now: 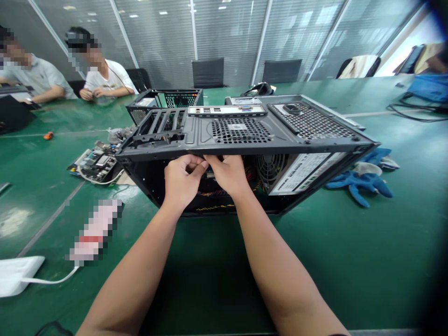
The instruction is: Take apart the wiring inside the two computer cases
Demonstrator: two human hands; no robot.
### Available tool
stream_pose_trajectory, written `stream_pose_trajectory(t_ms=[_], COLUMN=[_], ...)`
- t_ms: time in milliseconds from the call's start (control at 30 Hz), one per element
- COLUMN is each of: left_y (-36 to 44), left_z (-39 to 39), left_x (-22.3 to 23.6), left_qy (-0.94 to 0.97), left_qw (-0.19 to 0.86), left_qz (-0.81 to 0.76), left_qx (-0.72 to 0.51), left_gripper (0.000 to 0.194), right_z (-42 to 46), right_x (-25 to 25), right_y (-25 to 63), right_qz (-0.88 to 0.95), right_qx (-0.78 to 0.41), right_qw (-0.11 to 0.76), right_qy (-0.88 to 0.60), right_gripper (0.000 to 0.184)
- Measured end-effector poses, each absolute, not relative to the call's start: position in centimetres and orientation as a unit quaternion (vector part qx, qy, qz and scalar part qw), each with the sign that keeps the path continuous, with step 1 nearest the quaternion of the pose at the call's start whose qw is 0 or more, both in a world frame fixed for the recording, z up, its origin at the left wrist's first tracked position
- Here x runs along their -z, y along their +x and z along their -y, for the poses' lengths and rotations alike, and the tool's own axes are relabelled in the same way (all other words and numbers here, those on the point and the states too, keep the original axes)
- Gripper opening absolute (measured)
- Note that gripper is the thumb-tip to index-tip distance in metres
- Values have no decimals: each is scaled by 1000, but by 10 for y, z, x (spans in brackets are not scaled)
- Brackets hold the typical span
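Note:
A black computer case (199, 140) lies on the green table with its rear panel facing up and its open side toward me. Both my hands reach in under the near edge. My left hand (184, 179) is closed, thumb and forefinger pinched together; whatever is between them is too small or hidden to name. Close beside it, my right hand (227, 172) has its fingers curled up behind the case edge, and its fingertips are hidden. A power supply (301, 172) with a fan and a white label sits inside, right of my hands. Loose cables (217, 192) show in the dark interior.
Left of the case lies a circuit board (100, 161) with cables. Blue gloves (360, 184) lie at right. A second case (168, 99) stands behind. A blurred phone-like object (96, 231) and a white power bank (21, 275) are at left. Two people sit across the table.

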State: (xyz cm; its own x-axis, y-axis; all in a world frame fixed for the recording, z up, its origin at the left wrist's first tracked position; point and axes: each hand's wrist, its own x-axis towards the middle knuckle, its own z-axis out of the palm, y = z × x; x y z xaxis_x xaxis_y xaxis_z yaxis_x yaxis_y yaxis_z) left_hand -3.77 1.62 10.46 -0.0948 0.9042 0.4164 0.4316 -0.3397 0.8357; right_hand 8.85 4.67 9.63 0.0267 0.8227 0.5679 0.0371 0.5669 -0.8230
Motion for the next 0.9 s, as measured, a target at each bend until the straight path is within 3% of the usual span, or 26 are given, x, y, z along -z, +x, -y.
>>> stream_pose_trajectory(t_ms=[133, 400, 733, 900], left_y=[-37, -32, -34, -32], left_z=[-18, -19, -16, -15], left_x=[-102, -104, -103, -105], left_qy=[625, 542, 606, 620], left_qw=[261, 444, 256, 230], left_qz=[-518, -447, -526, -532], left_qx=[-523, -556, -539, -529], left_gripper=[15, 18, 9, 9], right_z=[-47, -52, -46, -44], right_x=[-96, -88, -98, -100], right_y=[88, 88, 90, 89], right_qz=[631, 605, 626, 634], right_qx=[-323, -380, -301, -294], right_qw=[621, 623, 611, 613], right_qy=[-334, -319, -380, -369], right_gripper=[17, 21, 11, 7])
